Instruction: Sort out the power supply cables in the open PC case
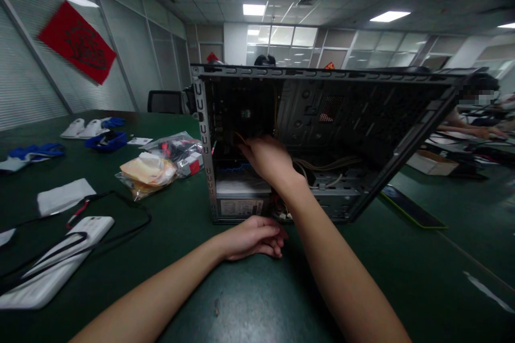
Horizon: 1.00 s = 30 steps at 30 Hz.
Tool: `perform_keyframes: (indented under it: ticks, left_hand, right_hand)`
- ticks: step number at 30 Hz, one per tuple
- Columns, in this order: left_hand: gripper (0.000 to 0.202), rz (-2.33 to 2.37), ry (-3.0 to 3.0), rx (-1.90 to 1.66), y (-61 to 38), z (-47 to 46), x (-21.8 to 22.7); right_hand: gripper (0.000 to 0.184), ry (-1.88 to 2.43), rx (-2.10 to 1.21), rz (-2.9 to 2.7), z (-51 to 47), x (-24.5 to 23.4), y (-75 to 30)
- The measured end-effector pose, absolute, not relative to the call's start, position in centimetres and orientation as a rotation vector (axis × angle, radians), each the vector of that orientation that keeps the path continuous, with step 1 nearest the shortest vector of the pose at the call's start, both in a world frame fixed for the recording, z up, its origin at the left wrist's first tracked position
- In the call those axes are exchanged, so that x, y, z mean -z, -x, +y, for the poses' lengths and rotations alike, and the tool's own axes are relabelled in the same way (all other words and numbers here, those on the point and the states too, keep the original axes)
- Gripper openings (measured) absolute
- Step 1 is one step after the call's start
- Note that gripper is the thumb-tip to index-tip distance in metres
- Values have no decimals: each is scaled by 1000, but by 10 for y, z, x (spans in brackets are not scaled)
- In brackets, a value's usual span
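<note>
An opened computer case [325, 72] stands on the table in front of me, its inside facing me. My right hand [269, 158] reaches into it, fingers pinched near the motherboard, below the round fan [245, 113]. A thin orange wire [240, 136] shows at the fingertips, which are partly hidden. My left hand [255, 237] lies on the table at the case's lower front edge, fingers loosely curled and apart, holding nothing. Close above it is the power supply [241, 207] with its label. Loose cables [328, 163] run along the case floor behind my right wrist.
Left of the case are plastic bags of parts [151, 169], a blue tray [105, 141], gloves [36, 151] and a white power bank-like block [60, 262] with a black cord. A phone-like dark slab [412, 206] lies at right. A co-worker's arm [470, 129] shows beyond.
</note>
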State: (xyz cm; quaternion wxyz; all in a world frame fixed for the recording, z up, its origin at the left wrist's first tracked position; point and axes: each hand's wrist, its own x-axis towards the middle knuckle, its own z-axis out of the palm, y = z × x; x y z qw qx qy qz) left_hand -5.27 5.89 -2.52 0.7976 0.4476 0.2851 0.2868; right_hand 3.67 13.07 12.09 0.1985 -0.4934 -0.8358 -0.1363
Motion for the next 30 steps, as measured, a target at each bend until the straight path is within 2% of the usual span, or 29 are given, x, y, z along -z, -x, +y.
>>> perform_keyframes:
  ticks: [10,17,24,30]
  left_hand:
    - [32,630,-988,-627,52,57,25]
    - [31,656,-1012,-614,52,56,24]
    - [32,655,-1030,-621,51,56,25]
    - [32,671,-1051,-626,50,55,25]
  right_hand:
    - [39,1379,402,-2266,135,-121,-41]
    - [36,1152,162,-2332,137,-126,-57]
    - [40,1323,418,-2300,128,-121,-48]
    - [39,1377,469,-2223,127,-115,-42]
